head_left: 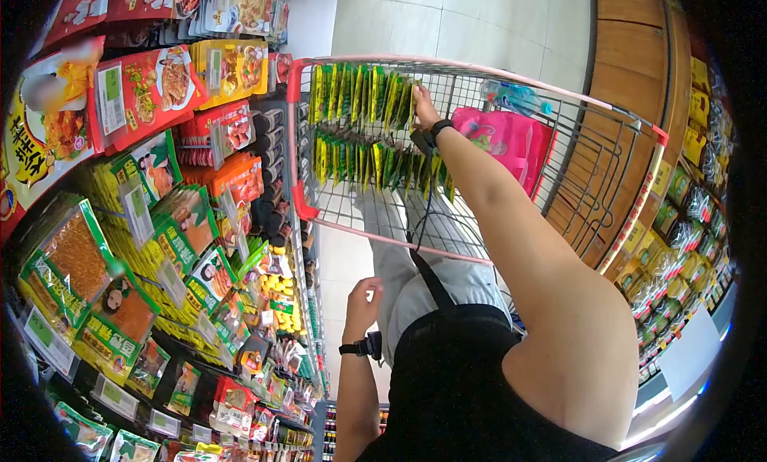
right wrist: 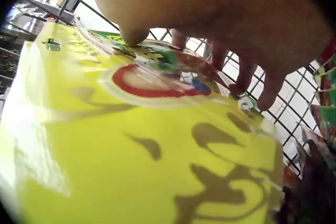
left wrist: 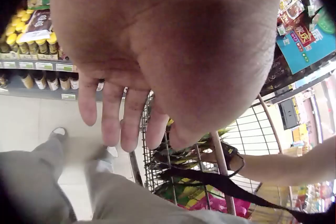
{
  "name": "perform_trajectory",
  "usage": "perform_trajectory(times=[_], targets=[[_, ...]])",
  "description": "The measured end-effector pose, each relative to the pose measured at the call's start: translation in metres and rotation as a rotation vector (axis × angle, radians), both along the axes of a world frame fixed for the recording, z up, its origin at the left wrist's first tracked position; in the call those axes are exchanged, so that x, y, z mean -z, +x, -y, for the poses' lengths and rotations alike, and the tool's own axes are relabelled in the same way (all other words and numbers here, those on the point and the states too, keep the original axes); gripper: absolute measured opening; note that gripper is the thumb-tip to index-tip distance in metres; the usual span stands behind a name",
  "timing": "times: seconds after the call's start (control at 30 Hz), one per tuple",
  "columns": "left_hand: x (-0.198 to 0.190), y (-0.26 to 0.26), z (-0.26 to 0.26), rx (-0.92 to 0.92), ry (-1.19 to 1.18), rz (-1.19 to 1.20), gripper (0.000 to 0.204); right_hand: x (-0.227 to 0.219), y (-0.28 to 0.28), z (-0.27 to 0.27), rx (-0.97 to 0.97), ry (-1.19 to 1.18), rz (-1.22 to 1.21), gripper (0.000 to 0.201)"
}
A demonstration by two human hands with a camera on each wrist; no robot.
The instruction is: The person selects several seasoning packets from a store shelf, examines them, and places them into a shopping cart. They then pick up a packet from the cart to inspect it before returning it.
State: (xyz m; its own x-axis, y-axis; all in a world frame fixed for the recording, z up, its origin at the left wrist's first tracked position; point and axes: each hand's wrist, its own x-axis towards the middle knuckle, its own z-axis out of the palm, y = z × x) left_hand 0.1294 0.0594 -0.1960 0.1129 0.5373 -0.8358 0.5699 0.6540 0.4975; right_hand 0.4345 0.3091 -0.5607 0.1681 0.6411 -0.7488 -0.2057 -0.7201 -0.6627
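Note:
In the head view my right hand (head_left: 426, 110) is inside the shopping cart, at the right end of the far row of upright yellow and green packets (head_left: 359, 94). A second similar row (head_left: 359, 162) stands nearer me. The right wrist view shows my right hand (right wrist: 220, 29) over a large yellow packet (right wrist: 157, 150), its thumb and fingertips touching the packet's upper part; the palm side is hidden. My left hand (head_left: 363, 302) hangs outside the cart beside my leg, fingers relaxed; in the left wrist view the left hand (left wrist: 168, 61) holds nothing.
A pink bag (head_left: 503, 146) and a clear bottle (head_left: 518, 98) lie on the cart's right side. Shelves of hanging packets (head_left: 120, 322) line the left, and more stocked shelves (head_left: 679, 246) stand at the right. A black strap (head_left: 431, 278) hangs before my body.

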Motion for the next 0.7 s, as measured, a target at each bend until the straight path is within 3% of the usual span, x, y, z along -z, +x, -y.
perform_trajectory(times=[0.1, 0.17, 0.5, 0.57, 0.63, 0.7], targets=[[-0.001, -0.003, -0.005, -0.014, 0.022, 0.0, 0.021, -0.068, -0.003, -0.014, 0.083, -0.135, -0.103, 0.065], [0.001, -0.006, -0.001, -0.031, 0.034, -0.002, 0.021, -0.082, 0.001, -0.014, 0.112, -0.226, -0.197, 0.063], [0.009, -0.011, 0.011, -0.068, 0.027, 0.01, 0.021, -0.061, 0.002, -0.007, 0.007, -0.076, -0.008, 0.071], [0.011, -0.013, 0.011, -0.079, 0.028, 0.017, 0.021, -0.031, 0.008, 0.001, -0.014, -0.046, 0.15, 0.074], [0.011, -0.015, 0.01, -0.078, 0.039, 0.015, 0.021, 0.014, 0.031, 0.022, -0.305, 0.14, 0.347, 0.075], [0.011, -0.02, 0.009, -0.08, 0.086, 0.025, 0.02, -0.041, 0.022, 0.007, 0.012, -0.035, 0.13, 0.072]])
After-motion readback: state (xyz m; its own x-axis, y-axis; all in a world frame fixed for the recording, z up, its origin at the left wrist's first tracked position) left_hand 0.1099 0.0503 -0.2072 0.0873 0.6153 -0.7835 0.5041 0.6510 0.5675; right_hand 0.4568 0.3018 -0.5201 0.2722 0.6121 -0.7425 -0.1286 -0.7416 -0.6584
